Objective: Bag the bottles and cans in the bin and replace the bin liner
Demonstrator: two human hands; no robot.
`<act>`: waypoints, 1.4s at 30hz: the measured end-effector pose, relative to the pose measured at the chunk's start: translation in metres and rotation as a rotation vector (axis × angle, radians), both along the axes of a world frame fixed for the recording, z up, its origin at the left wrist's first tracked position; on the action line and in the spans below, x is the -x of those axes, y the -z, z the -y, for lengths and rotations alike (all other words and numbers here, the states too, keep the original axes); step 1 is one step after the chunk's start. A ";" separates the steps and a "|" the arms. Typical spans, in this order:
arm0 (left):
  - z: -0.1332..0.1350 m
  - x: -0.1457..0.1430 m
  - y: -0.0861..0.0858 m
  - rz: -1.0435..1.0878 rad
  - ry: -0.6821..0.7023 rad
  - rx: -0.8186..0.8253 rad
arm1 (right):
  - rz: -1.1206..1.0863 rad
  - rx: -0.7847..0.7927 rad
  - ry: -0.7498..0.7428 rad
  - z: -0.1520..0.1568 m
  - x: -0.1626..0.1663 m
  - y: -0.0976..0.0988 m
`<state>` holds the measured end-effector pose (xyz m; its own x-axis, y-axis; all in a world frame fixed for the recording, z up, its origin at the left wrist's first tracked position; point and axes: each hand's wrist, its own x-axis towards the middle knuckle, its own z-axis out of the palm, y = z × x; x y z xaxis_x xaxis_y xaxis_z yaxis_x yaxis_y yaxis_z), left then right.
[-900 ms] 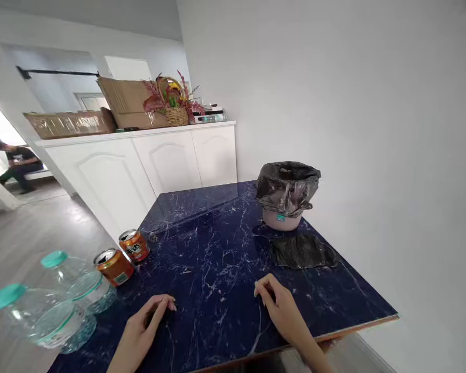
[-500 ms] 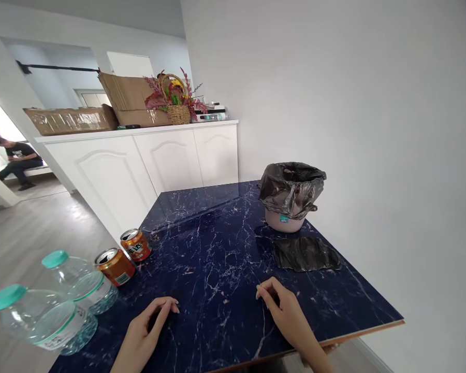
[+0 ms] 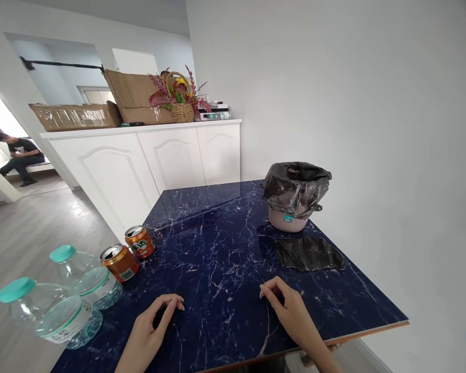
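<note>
My left hand [image 3: 152,325] rests on the dark blue marbled table [image 3: 213,243], thumb and fingertips together and nothing between them. Nearest to it are two teal-capped clear plastic bottles [image 3: 70,317] and two orange drink cans [image 3: 121,263] at the left edge. Further right, my right hand [image 3: 289,310] also lies on the tabletop, its fingers curled to the thumb around nothing. Just beyond it is a flat black plastic bag [image 3: 309,254], apart from the fingers. A pinkish bin [image 3: 288,223] lined with a black bag [image 3: 295,191] stands behind that.
A white cabinet [image 3: 178,155] stands past the table's far end. It carries cardboard boxes [image 3: 77,117] and a flower basket [image 3: 183,112]. A white wall [image 3: 353,129] runs along the right. In the background at far left, a person [image 3: 21,155] sits.
The view has turned slightly to the left, so everything appears a little further right. Both hands and the objects keep their places on the table.
</note>
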<state>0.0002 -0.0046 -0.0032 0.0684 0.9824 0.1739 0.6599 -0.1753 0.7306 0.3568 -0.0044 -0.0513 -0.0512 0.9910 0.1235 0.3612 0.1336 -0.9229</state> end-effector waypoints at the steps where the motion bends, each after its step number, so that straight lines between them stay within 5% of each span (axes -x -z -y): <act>1: 0.000 0.000 0.000 -0.001 -0.002 0.002 | 0.002 0.004 0.000 0.000 0.000 0.000; 16: 0.002 0.001 0.001 0.021 0.014 -0.010 | 0.073 -0.073 0.015 -0.005 -0.002 -0.001; 19: 0.003 0.001 0.001 0.033 0.028 -0.014 | 0.159 -0.241 0.031 -0.024 -0.013 -0.025; 23: 0.004 0.003 0.003 0.052 0.042 -0.037 | 0.336 -0.536 0.258 -0.070 -0.039 -0.083; 28: 0.008 0.005 0.006 0.076 0.055 -0.069 | 0.648 -0.596 0.557 -0.129 -0.073 -0.143; 33: 0.011 0.006 0.008 0.103 0.072 -0.036 | 0.842 -0.450 0.601 -0.168 -0.096 -0.159; 42: 0.011 0.009 0.012 0.113 0.088 -0.019 | 0.712 -0.559 0.419 -0.176 -0.087 -0.162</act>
<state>-0.0085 -0.0151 -0.0153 0.1327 0.9701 0.2034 0.5549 -0.2428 0.7957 0.4438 0.1720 0.1107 0.0456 0.7546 0.6546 0.9233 0.2183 -0.3159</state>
